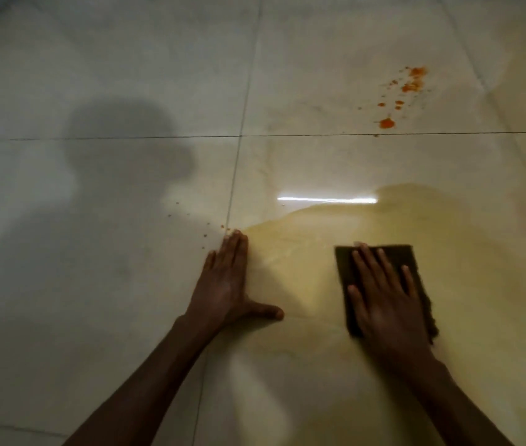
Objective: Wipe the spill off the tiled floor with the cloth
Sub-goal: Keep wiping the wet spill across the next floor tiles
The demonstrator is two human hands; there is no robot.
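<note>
Right hand being pressed flat, fingers spread, on brown cloth; left hand being braced open-palmed, empty, on tiled floor. Orange spill best swept inward, pressure being kept even.

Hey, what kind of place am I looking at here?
Probably an indoor room, maybe a kitchen, though only floor shows. Large glossy tiles meet at thin grout lines, a ceiling light's reflection shines on them, and orange splatter lies beyond the cloth.

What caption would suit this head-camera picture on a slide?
Right hand presses a dark cloth flat on glossy tiled floor, left hand braced beside it, orange spill unwiped beyond.
</note>
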